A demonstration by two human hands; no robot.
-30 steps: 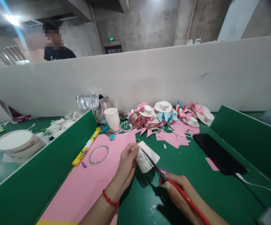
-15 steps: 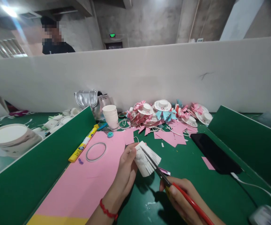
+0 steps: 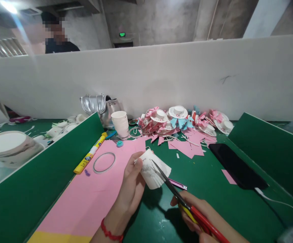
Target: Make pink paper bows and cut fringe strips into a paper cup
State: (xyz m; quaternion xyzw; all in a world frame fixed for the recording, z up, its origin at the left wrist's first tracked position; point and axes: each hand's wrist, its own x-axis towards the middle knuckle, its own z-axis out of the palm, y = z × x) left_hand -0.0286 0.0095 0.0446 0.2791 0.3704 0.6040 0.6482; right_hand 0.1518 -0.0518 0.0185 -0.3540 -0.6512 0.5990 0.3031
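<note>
A white paper cup (image 3: 150, 170) with grey print is pinched in my left hand (image 3: 133, 177), its rim side slit into strips. My right hand (image 3: 194, 209) is wrapped round the handles of red-and-yellow scissors (image 3: 177, 195). Their dark blades reach over the cup's slit side, the tips near its middle. Under the scissors, on the green table, lies a pink-purple utility knife (image 3: 178, 184). Beneath my left forearm spreads a large pink paper sheet (image 3: 93, 199).
Stacked paper cups (image 3: 120, 124) stand by a silver bag (image 3: 94, 103). Small paper hats (image 3: 178, 111) and pink scraps (image 3: 187, 146) pile at the back. A yellow glue tube (image 3: 89, 155) and tape ring (image 3: 104, 163) lie left; a black phone (image 3: 237, 165) lies right. Green dividers (image 3: 273, 155) flank the space.
My left hand and the cup have shifted slightly left. The scissors have drawn back a little from the cup, and more of the utility knife shows.
</note>
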